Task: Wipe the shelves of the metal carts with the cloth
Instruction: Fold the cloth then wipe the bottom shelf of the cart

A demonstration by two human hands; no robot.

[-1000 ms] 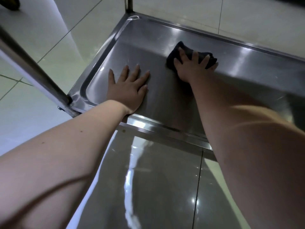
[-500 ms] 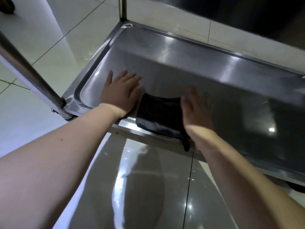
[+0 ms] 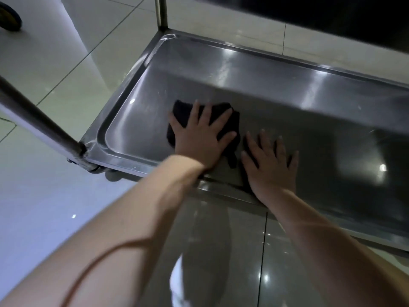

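The lowest shelf [image 3: 287, 100] of the metal cart is a shallow steel tray with a raised rim, seen from above. A black cloth [image 3: 231, 119] lies on its near-left part. My left hand [image 3: 199, 138] presses flat on the cloth with its fingers spread, and the cloth shows around the fingers. Just to the right, my right hand [image 3: 270, 165] rests palm-down on the bare steel near the front rim, holding nothing. It lies beside the cloth's right edge.
A steel post [image 3: 37, 122] slants up from the shelf's near-left corner, and another post [image 3: 162, 12] rises at the far-left corner. Glossy floor tiles [image 3: 66, 69] surround the cart. A dark wheel [image 3: 10, 18] sits at top left. A dark upper shelf edge [image 3: 332, 16] overhangs at top right.
The cloth went from under my right hand at the far side to the near rim. Now my left hand lies on it, while my right hand rests bare on the shelf.
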